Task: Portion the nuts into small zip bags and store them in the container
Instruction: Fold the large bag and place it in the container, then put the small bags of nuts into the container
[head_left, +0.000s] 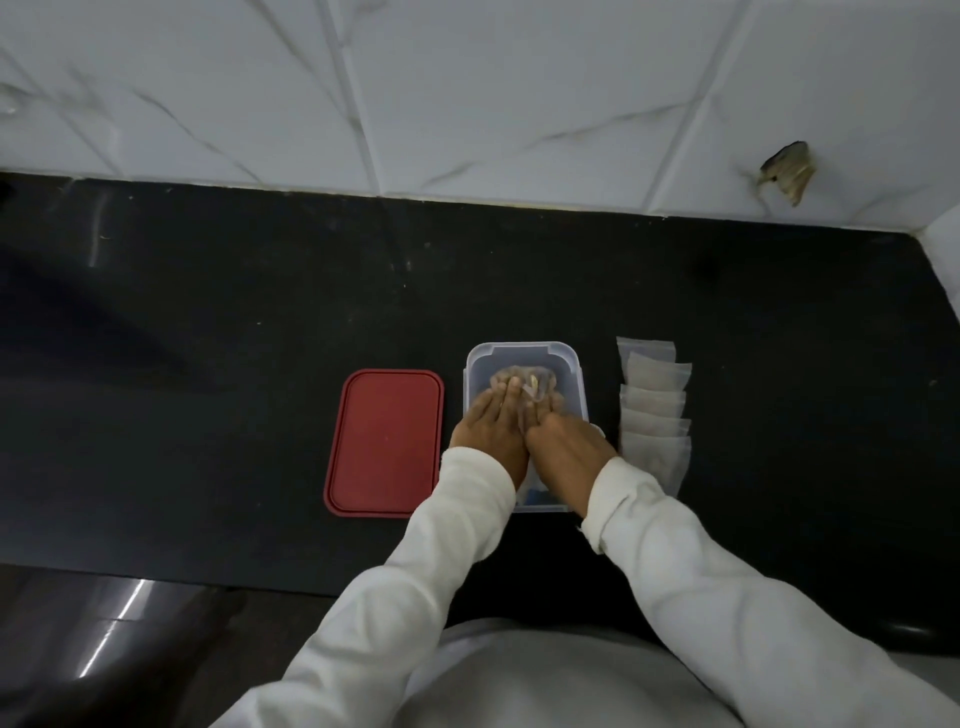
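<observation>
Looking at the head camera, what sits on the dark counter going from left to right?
Flat red rectangular plastic lid → clear rectangular plastic container → overlapping row of small clear plastic zip bags.

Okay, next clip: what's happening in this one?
A person has the left hand and right hand down in the clear container on the black counter, on a bag of nuts. Whether they grip it is unclear. The red lid lies to its left, and a row of small zip bags to its right.
</observation>
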